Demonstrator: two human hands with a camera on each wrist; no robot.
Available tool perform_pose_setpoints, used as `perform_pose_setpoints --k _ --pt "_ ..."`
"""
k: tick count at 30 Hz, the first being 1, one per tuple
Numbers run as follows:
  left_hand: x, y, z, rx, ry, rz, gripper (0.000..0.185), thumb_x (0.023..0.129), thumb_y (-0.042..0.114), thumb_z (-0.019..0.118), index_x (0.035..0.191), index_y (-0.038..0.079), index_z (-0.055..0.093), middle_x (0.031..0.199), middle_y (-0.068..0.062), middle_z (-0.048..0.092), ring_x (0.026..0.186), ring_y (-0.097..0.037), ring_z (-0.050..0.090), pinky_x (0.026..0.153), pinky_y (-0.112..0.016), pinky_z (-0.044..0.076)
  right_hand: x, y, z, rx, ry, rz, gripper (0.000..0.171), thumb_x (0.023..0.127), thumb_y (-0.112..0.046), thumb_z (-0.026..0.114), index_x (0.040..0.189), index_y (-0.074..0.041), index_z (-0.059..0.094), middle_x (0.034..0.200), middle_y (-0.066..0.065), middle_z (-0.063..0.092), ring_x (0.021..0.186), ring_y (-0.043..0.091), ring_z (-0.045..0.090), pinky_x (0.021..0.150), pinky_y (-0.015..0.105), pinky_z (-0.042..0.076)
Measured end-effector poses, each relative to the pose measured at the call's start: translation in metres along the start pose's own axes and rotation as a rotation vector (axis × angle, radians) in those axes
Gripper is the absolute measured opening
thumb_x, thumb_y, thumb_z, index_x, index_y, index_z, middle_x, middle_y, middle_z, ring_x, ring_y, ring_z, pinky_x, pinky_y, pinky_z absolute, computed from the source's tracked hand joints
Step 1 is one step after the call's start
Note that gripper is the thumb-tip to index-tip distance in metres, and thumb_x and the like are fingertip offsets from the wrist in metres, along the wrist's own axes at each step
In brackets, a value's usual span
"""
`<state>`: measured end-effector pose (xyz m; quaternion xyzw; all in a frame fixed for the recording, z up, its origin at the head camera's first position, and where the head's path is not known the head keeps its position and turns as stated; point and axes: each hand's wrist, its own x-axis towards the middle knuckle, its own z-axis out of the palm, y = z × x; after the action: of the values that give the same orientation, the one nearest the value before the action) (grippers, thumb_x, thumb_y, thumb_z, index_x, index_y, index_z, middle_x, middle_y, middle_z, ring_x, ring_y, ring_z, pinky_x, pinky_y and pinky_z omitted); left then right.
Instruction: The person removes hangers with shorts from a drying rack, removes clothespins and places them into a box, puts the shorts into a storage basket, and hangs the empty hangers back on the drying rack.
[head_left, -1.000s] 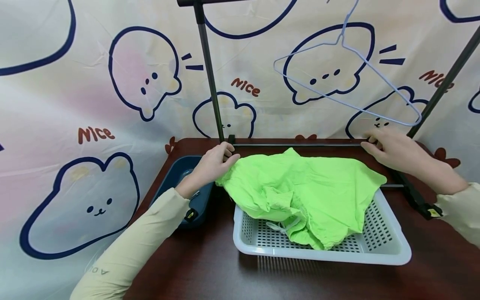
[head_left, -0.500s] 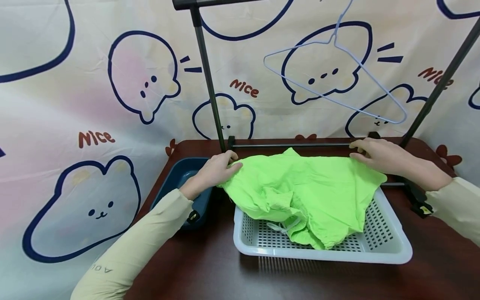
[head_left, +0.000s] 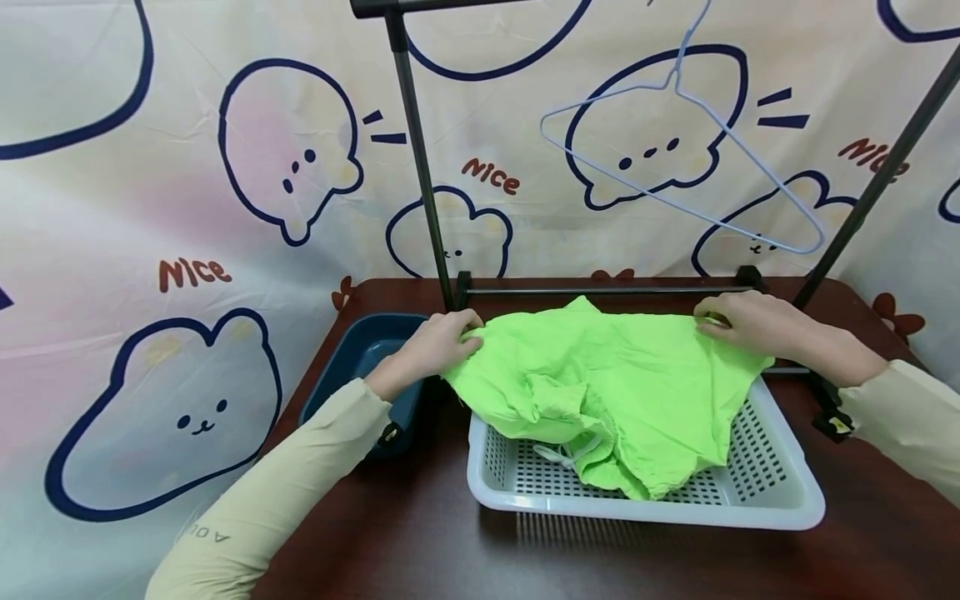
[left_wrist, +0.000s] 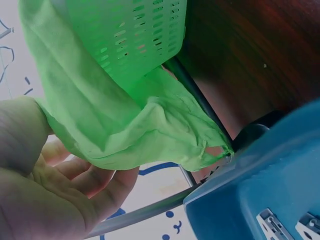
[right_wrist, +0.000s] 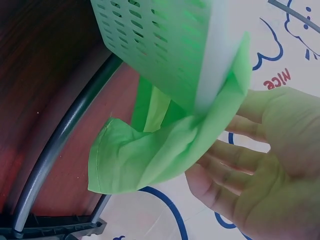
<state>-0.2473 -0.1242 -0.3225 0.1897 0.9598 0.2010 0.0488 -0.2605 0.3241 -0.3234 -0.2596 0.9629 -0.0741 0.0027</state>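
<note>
A bright green garment point(head_left: 622, 375) lies crumpled over the back rim of a white perforated basket point(head_left: 780, 492) on a dark wooden table point(head_left: 420, 533). My left hand point(head_left: 457, 333) grips the garment's left edge beside the rack's upright pole. My right hand point(head_left: 720, 321) pinches its right top edge. In the left wrist view the fingers point(left_wrist: 107, 187) lie under the green cloth point(left_wrist: 100, 115), with the thumb on the near side. In the right wrist view the fingers point(right_wrist: 225, 165) sit under a fold of the cloth point(right_wrist: 150, 160), next to the basket wall point(right_wrist: 160, 45).
A dark blue tray point(head_left: 360, 350) holding clips point(left_wrist: 270, 225) sits left of the basket. A black rack stands behind, with an upright pole point(head_left: 416, 158), a low base bar point(head_left: 600, 290) and a slanted pole point(head_left: 870, 192). A pale blue wire hanger point(head_left: 675, 158) hangs tilted from it. A cartoon-print curtain backs the table.
Both hands came down from the rack's base bar onto the garment and closed on its two top edges. The hanger swung slightly.
</note>
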Motion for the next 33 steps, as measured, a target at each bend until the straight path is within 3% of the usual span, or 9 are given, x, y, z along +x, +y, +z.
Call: perform_pose_setpoints --k 9,14,19,33 --pt "0.0 0.002 0.0 -0.016 0.029 0.029 0.02 0.098 0.02 0.059 0.115 0.011 0.066 0.103 -0.007 0.07 0.071 -0.017 0.054 0.065 -0.028 0.046 0.002 0.004 0.003 -0.006 0.039 -0.024 0.022 0.094 -0.008 0.062 0.113 0.001 0.068 0.101 0.017 0.071 0.082 0.025 0.067 0.066 0.041 0.053" --pt "-0.001 0.004 -0.002 -0.024 0.046 0.047 0.018 0.098 0.017 0.059 0.114 0.01 0.066 0.103 -0.008 0.07 0.071 -0.017 0.055 0.065 -0.029 0.047 0.003 0.006 0.002 -0.005 0.052 -0.026 0.011 0.092 -0.007 0.064 0.101 -0.004 0.07 0.091 0.01 0.071 0.076 0.019 0.064 0.064 0.038 0.052" --pt "-0.001 0.005 -0.004 -0.026 0.049 0.042 0.017 0.098 0.017 0.059 0.112 0.011 0.067 0.103 -0.008 0.07 0.072 -0.017 0.055 0.065 -0.028 0.047 0.002 0.003 -0.003 -0.008 0.042 0.018 0.005 0.093 -0.008 0.064 0.09 -0.01 0.067 0.082 0.003 0.066 0.066 0.014 0.054 0.056 0.032 0.043" --pt "0.003 0.015 -0.016 -0.029 0.136 0.093 0.015 0.098 0.015 0.059 0.11 0.011 0.067 0.096 -0.006 0.069 0.071 -0.018 0.053 0.064 -0.029 0.044 -0.003 -0.007 -0.016 -0.021 0.139 0.02 0.006 0.092 -0.006 0.064 0.089 -0.011 0.064 0.08 0.003 0.062 0.064 0.014 0.048 0.057 0.029 0.039"
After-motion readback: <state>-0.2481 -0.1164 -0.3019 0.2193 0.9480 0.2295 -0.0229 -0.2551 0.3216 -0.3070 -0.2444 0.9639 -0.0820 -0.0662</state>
